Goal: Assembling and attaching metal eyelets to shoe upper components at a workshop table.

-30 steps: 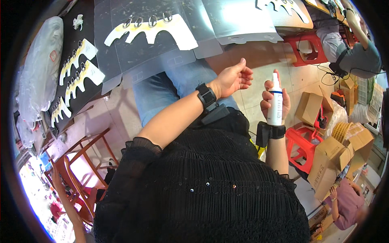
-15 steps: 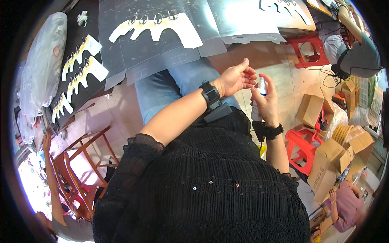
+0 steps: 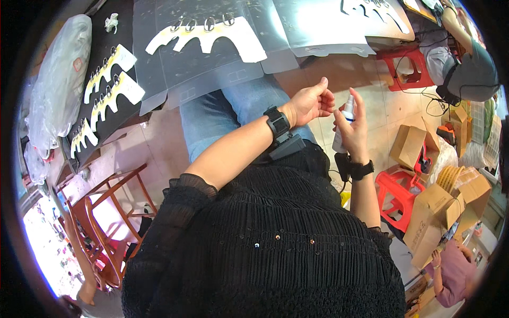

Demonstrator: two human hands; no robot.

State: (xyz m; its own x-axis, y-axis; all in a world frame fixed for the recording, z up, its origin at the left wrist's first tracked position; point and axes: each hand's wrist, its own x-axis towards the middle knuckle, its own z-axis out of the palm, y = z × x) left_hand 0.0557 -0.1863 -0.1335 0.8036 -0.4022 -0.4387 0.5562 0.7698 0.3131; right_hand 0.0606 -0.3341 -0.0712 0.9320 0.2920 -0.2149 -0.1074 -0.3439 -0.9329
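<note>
My right hand (image 3: 354,129) is wrapped round a small white spray bottle (image 3: 348,114) with a blue band, held upright with its nozzle on top. To the left of it, my left hand (image 3: 312,103) is empty, its thumb raised apart and its fingers loosely bent toward the bottle. A small gap lies between the hand and the bottle. Both wrists wear black straps with devices. Beyond my lap, a white scalloped card (image 3: 207,38) with several metal rings along its upper edge lies on a clear plastic sheet (image 3: 212,77) covering the table.
More ringed cards (image 3: 117,87) lie on the dark table at left, beside a plastic-wrapped bundle (image 3: 61,79). A wooden chair (image 3: 108,212) stands at lower left. Red stools (image 3: 395,199) and cardboard boxes (image 3: 432,217) are at right. Other people (image 3: 469,74) are at the edges.
My right hand and the spray bottle have moved slightly right and away from my left hand. The fingers of my left hand have curled in a little more.
</note>
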